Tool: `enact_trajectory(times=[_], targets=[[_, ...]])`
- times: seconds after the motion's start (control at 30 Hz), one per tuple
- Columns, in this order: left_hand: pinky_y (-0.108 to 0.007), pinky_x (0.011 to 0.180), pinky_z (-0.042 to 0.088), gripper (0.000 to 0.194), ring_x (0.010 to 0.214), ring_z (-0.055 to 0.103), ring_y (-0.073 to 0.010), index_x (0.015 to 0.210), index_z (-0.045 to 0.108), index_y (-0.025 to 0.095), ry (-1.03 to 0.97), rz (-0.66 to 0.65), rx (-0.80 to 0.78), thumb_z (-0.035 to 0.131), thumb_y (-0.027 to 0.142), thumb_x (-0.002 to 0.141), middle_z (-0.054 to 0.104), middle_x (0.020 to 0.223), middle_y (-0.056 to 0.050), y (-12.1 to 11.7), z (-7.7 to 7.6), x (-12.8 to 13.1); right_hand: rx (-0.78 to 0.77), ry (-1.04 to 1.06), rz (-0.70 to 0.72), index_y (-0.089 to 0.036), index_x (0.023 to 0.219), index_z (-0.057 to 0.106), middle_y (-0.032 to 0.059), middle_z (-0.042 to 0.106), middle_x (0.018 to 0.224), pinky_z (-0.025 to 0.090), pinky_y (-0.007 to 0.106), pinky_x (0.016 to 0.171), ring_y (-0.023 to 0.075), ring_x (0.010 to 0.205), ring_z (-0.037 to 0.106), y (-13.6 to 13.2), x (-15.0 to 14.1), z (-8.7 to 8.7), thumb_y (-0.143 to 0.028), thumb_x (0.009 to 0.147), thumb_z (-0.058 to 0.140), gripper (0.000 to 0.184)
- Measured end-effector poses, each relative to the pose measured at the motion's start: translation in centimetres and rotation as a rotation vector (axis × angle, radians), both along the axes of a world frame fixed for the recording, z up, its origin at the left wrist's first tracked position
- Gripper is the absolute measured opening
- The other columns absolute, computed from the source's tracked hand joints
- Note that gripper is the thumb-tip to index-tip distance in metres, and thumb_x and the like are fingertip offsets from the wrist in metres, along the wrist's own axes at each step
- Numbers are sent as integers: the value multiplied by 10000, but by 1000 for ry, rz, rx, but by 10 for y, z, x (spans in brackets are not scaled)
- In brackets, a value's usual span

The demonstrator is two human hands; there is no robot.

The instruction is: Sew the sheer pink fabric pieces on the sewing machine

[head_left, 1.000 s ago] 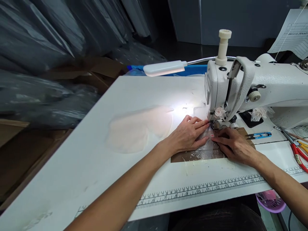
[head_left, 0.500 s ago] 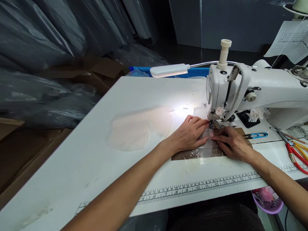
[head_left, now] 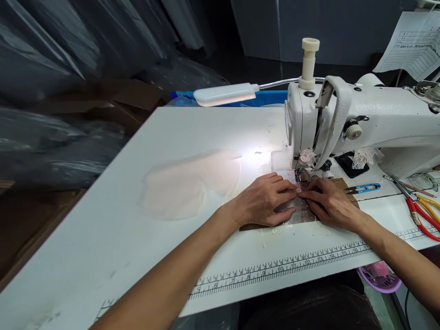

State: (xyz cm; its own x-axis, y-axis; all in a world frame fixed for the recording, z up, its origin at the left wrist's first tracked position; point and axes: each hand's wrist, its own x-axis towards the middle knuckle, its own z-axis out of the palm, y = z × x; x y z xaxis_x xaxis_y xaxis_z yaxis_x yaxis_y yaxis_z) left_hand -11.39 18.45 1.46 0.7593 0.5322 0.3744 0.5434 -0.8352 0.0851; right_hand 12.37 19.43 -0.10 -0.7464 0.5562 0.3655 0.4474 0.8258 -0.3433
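Note:
Sheer white fabric lies under the presser foot of a white sewing machine. Resting on it just left of the foot is my left hand, palm down, its thumb apart from the fingers. My right hand is in front of the foot, fingertips bent together on the fabric's edge. A small pale pink piece shows between the two hands' fingertips. Beneath everything is a brown sheet. My fingers partly hide the fabric.
A sheer pale cut piece lies on the white table. Blue thread snips and red-handled scissors lie to the right. A lamp hangs over the table's back edge, and a purple basket is below the front.
The camera view has shifted slightly. My left fingers have moved a little toward me, away from the presser foot, uncovering fabric beside it. My right hand stays close to the small pink piece.

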Motion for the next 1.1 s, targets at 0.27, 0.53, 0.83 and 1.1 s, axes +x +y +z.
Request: enact_trajectory(times=[0.27,0.53,0.83,1.1], targets=[[-354,697,510,283,756,620,-196,989,711,157,46,47,87,512,345,916,719,1059,-93,0,-2,-2,24,-30,-37,-179,1243,650,132,601,1048,533,430,867,230,980,554,-4,-1,1,-260,1018,389,354],[-367,707,524,308,794,635,-200,1039,696,160,34,99,120,482,368,962,712,1078,-94,4,-6,-1,18,-48,-62,-193,1232,658,124,613,1054,532,415,847,229,967,561,-7,-3,4,-255,1016,399,343],[-355,718,510,358,826,647,-213,1024,705,112,63,182,154,471,379,973,705,1068,-127,6,-6,3,-15,-65,-85,-169,1277,623,143,571,1060,532,423,856,225,949,546,-5,-4,1,-240,1003,415,351],[-347,689,467,387,740,603,-196,1040,690,112,88,242,197,454,410,969,699,1008,-110,12,-9,4,-51,0,-106,-159,1282,635,154,588,1070,546,446,877,236,960,574,-1,-3,-3,-276,988,431,376]])
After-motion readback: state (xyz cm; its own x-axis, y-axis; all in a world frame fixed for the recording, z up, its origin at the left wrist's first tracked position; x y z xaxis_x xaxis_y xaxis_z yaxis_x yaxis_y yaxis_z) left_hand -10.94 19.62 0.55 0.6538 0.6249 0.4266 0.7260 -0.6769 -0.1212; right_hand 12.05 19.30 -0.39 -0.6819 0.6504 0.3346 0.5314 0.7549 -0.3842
